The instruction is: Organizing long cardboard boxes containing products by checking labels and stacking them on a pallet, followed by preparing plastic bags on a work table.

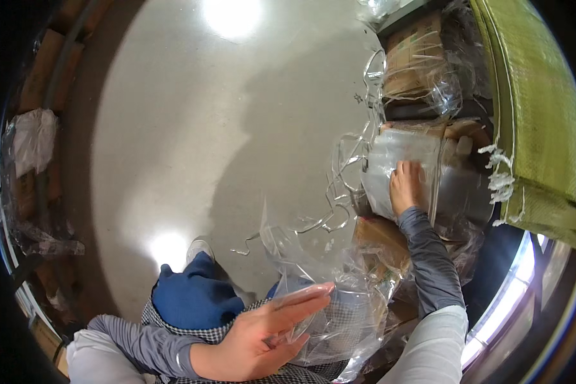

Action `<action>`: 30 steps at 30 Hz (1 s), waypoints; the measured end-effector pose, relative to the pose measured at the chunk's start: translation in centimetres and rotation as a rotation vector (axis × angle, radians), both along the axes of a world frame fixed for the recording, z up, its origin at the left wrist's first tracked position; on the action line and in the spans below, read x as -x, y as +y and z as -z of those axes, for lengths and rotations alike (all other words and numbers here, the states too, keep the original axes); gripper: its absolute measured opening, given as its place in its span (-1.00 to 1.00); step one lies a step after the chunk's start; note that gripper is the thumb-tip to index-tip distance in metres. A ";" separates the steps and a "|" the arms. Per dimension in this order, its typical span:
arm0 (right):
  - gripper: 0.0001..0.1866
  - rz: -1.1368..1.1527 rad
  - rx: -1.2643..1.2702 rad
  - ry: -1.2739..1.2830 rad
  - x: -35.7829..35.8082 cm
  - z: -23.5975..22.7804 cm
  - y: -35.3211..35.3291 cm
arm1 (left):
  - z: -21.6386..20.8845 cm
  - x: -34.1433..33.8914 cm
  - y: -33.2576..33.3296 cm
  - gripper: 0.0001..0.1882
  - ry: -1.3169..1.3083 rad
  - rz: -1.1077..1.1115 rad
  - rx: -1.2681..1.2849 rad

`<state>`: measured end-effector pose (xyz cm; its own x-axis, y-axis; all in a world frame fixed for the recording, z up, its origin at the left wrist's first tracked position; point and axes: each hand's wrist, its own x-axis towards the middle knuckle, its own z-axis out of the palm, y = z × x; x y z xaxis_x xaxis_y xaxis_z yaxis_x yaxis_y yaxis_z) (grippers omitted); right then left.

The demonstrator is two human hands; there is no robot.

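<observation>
Near my body, my left hand (259, 339) is closed on a clear plastic bag (349, 320), which hangs loosely from between the thumb and fingers. My right hand (408, 185) reaches out to the right and rests on a stack of clear plastic bags (390, 150) in an open cardboard box. Its fingers are bent over the top of the stack, and their tips are partly hidden, so I cannot tell whether they grip a bag.
Further back on the right stands another cardboard box (416, 54) with clear film. A yellow-green woven sack (544, 109) hangs at the far right. Loose plastic strips (326, 221) lie on the grey floor (173, 121). Shelving with boxes and a white bag (33, 141) lines the left.
</observation>
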<state>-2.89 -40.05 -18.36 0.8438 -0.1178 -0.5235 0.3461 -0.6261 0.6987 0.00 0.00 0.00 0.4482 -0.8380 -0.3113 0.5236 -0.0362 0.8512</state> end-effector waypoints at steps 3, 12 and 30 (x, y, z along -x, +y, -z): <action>-0.66 0.025 -0.067 -0.009 0.4 1.4 0.0 | -1.1 0.7 -0.1 -0.42 -0.005 -0.022 -0.137; -0.78 0.119 -0.333 -0.027 -0.1 -1.5 -0.1 | -1.9 2.3 -1.7 -0.46 -0.083 -0.136 -0.177; -0.83 1.076 -0.542 -0.524 15.1 -31.0 18.1 | -4.8 9.3 8.5 -0.79 -0.464 -0.205 -0.498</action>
